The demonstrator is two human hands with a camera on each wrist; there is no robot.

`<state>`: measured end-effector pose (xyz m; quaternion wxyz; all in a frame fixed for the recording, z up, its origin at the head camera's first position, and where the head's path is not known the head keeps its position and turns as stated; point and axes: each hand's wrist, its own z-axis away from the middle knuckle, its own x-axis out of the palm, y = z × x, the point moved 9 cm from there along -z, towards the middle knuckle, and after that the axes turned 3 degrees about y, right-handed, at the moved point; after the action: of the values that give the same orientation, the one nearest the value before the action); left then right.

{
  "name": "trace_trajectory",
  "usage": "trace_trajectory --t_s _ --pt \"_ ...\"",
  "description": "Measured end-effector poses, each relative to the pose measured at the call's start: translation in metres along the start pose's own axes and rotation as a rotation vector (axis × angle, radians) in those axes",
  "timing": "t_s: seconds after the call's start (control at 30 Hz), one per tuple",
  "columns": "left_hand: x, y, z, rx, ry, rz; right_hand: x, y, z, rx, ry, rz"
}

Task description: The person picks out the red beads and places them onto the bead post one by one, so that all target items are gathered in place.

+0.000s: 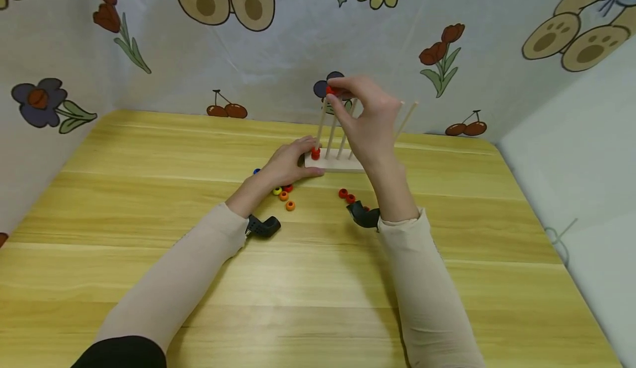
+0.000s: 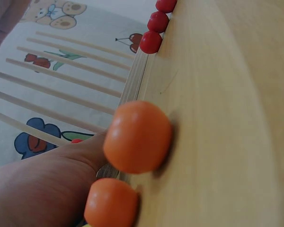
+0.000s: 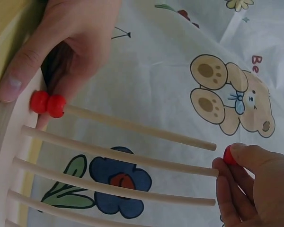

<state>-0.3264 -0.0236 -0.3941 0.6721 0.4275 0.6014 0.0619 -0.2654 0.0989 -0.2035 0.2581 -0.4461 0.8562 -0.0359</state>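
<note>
My right hand (image 1: pixel 367 117) pinches a red bead (image 3: pixel 228 155) between thumb and fingertips. It holds the bead at the upper tip of the leftmost wooden rod (image 3: pixel 142 125). Two red beads (image 3: pixel 56 106) are threaded on that rod, stacked down at its foot. The rods stand upright in a row on a pale wooden base (image 1: pixel 340 164). Around the base's left end, my left hand (image 1: pixel 285 164) has its thumb along the front edge and fingers behind, gripping it. The other rods carry no beads where they show; part of the stand is hidden behind my right hand.
Loose orange beads (image 2: pixel 138 137), with yellow, red and blue ones, lie near my left wrist. Several red beads (image 1: pixel 343 193) lie in front of the stand, close to the right wrist's black camera mount (image 1: pixel 364 215). A patterned cloth (image 1: pixel 298 53) hangs behind the wooden table (image 1: pixel 318 280).
</note>
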Motion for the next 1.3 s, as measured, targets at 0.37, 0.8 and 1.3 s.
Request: trace_trajectory --t_s 0.37,0.8,1.3 --pt "0.0 0.001 -0.002 0.024 0.009 -0.009 0.012 0.008 0.006 0.066 -0.071 0.029" --pt "0.001 0.0 -0.002 0.017 0.006 -0.01 0.018 0.009 0.009 0.043 -0.104 0.057" --pt "0.0 -0.001 0.001 -0.001 -0.002 -0.002 0.011 0.004 0.013 -0.006 -0.082 -0.034"
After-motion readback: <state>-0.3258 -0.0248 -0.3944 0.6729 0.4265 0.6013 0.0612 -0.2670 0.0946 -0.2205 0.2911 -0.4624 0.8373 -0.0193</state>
